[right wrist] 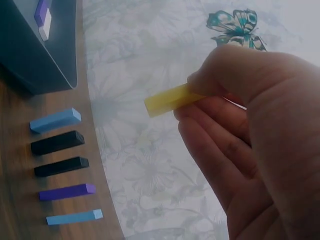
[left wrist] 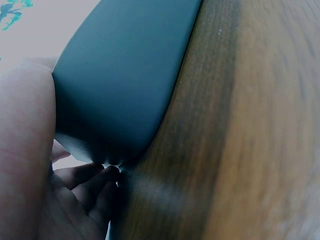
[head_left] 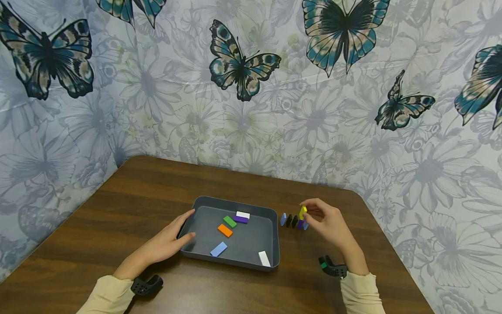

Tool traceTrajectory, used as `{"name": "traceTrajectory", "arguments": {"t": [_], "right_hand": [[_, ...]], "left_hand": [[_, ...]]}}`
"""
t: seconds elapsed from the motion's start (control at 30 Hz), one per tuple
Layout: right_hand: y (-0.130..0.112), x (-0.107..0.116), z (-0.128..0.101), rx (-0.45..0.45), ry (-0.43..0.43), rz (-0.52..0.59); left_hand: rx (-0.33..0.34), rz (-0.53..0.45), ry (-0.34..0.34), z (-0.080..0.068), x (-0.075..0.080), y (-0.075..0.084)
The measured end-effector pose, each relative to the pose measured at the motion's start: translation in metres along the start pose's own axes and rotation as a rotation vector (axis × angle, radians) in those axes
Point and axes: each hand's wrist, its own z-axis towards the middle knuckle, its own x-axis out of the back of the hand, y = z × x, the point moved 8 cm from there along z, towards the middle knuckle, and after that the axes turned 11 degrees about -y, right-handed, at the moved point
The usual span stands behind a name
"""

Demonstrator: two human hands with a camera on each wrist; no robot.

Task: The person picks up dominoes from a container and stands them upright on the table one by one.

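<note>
My right hand (head_left: 324,219) pinches a yellow block (right wrist: 167,101) between thumb and fingers, raised above a row of small upright blocks. In the right wrist view the row runs from a light blue block (right wrist: 56,120) through two black blocks (right wrist: 59,143) and a purple block (right wrist: 66,192) to another blue block (right wrist: 75,217), with gaps between them. My left hand (head_left: 166,239) holds the left end of a dark grey tray (head_left: 251,244), thumb at its rim. Fingertips show below the tray's wall in the left wrist view.
Inside the tray lie a green block (head_left: 229,222), an orange block (head_left: 225,230), a blue block (head_left: 218,249), a purple block (head_left: 241,220) and two white blocks (head_left: 264,258). The brown wooden table (head_left: 129,209) ends at a butterfly-patterned cloth (head_left: 176,109).
</note>
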Motion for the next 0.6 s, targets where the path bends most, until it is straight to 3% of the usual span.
{"name": "traceTrajectory", "arguments": {"t": [0.33,0.6], "right_hand": [[0.009,0.005,-0.003,-0.014,0.025,-0.007],[0.022,0.009,-0.008,-0.075,0.027,0.006]], "left_hand": [[0.0,0.004,0.001,-0.001,0.001,0.0],[0.002,0.005,-0.001,-0.001,0.002,0.0]]}}
